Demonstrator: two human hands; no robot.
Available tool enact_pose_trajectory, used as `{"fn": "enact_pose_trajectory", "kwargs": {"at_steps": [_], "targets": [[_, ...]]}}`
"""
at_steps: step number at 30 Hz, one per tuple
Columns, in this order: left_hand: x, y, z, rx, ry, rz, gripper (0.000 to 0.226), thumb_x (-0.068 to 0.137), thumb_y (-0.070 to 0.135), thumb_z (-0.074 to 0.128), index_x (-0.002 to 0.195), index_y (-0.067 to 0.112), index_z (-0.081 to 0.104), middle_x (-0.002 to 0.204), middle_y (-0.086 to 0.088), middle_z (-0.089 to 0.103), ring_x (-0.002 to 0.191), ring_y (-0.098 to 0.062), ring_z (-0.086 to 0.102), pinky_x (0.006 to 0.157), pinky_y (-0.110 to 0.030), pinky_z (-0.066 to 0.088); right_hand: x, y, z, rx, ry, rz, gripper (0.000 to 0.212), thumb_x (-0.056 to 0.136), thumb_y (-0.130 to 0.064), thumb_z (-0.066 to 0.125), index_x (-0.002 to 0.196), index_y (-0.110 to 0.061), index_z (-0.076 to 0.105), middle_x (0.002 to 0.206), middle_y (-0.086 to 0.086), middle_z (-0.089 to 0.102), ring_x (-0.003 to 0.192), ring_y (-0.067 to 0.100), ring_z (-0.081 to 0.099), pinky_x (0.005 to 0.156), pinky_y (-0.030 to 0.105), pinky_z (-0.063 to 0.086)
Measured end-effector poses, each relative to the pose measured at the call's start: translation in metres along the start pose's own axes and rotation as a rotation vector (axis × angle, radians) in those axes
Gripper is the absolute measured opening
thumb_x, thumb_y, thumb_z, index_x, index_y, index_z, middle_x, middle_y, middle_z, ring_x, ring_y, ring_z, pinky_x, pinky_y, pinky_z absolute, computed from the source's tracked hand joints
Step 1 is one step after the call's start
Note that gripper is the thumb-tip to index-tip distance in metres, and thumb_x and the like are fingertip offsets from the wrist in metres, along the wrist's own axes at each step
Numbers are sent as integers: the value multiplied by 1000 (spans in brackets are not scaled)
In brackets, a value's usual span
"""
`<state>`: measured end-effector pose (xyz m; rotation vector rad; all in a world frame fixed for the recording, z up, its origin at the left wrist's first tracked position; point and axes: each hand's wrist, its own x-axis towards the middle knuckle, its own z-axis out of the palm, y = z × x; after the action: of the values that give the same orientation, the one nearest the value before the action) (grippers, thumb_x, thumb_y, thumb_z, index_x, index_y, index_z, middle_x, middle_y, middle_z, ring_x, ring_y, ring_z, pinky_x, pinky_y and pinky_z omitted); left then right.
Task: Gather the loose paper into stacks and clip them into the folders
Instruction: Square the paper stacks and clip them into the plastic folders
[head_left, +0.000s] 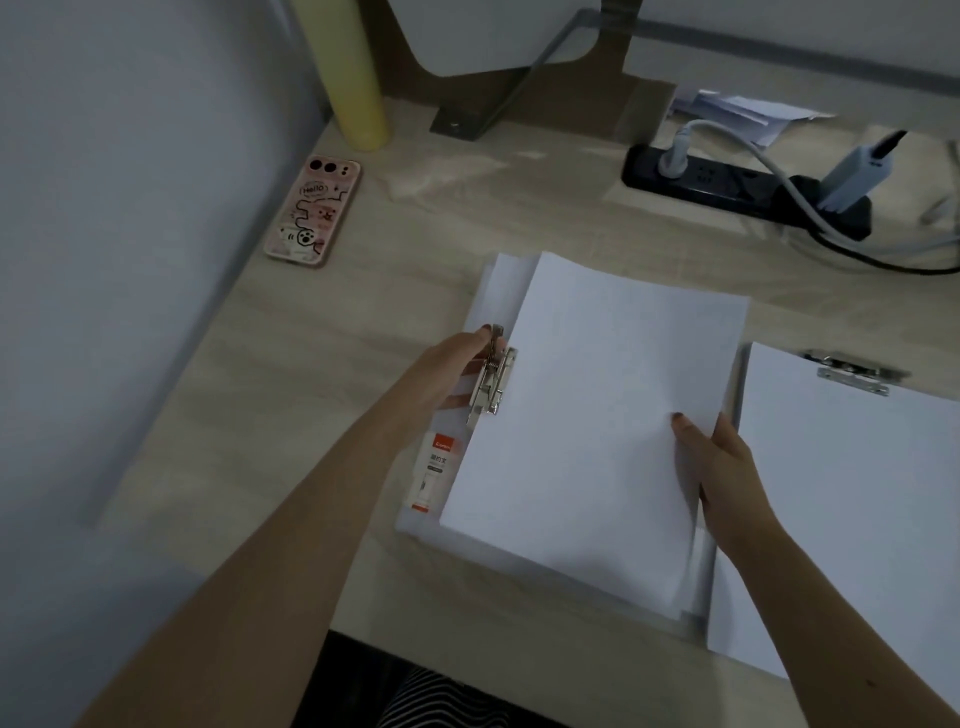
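Observation:
A stack of white paper (592, 415) lies on a translucent folder (415, 525) in the middle of the desk. My left hand (457, 374) grips the folder's metal clip (491, 376) at the stack's left edge, thumb on its lever. My right hand (722, 467) pinches the stack's right edge, thumb on top and fingers beneath. A second folder (852, 467) with paper under its shut metal clip (852, 371) lies to the right.
A pink phone (313, 210) lies at the left back of the wooden desk (291, 395). A black power strip (743, 189) with cables sits at the back right, a yellow tube (348, 73) and a monitor stand (467, 114) at the back. A wall stands on the left.

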<state>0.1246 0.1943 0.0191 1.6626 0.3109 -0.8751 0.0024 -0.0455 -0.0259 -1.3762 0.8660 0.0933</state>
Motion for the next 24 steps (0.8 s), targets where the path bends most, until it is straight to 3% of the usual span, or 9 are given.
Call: {"fn": "enact_pose_trajectory", "kwargs": {"at_steps": [3,8,12,15,17,21,24], "targets": [[-3,-4,-2,-10,-4,8,37,93,46,44,112,23,65,118,8,64,112,-7,57,95,-33,46,-1,0,0,-2,-8,-2,40,93,-23,52,132,-18,49,126,5,60,113,28,58,102,50,43],[-11,-8,-5,0,-46,37,40,92,47,43,116,21,63,117,7,59,110,-5,55,92,-31,47,-4,0,0,-7,-5,-7,35,93,-22,52,128,-19,52,123,5,62,111,27,59,101,50,44],[-14,-13,-7,-12,-61,34,42,80,49,56,115,26,60,114,9,61,110,-7,57,97,-35,48,-7,4,0,3,-13,-23,38,92,-27,53,129,-20,51,124,4,61,111,28,58,102,50,43],[-15,-19,-11,-27,-50,5,39,71,47,59,107,34,60,110,11,64,110,-6,58,100,-43,47,-11,2,0,-2,-32,-38,71,68,-55,70,128,-21,53,123,3,62,112,28,59,99,49,45],[-18,-21,-13,-24,-64,-22,23,74,46,62,93,34,64,97,14,68,103,-5,61,98,-42,49,-10,2,-2,-6,-35,-38,82,58,-59,74,128,-21,53,122,3,63,113,29,59,99,49,45],[-25,-24,-17,85,-115,-131,40,81,61,51,97,27,67,103,5,70,100,-11,65,92,-37,53,-4,6,-4,-6,-23,-20,41,89,-28,58,128,-18,52,124,5,61,113,29,58,102,51,42],[-27,-25,-17,128,-105,-167,53,77,69,46,99,25,67,103,3,71,101,-14,65,93,-40,52,-4,9,-6,-22,-10,-15,38,93,-24,52,131,-18,50,125,6,60,113,30,57,102,53,42]]}}
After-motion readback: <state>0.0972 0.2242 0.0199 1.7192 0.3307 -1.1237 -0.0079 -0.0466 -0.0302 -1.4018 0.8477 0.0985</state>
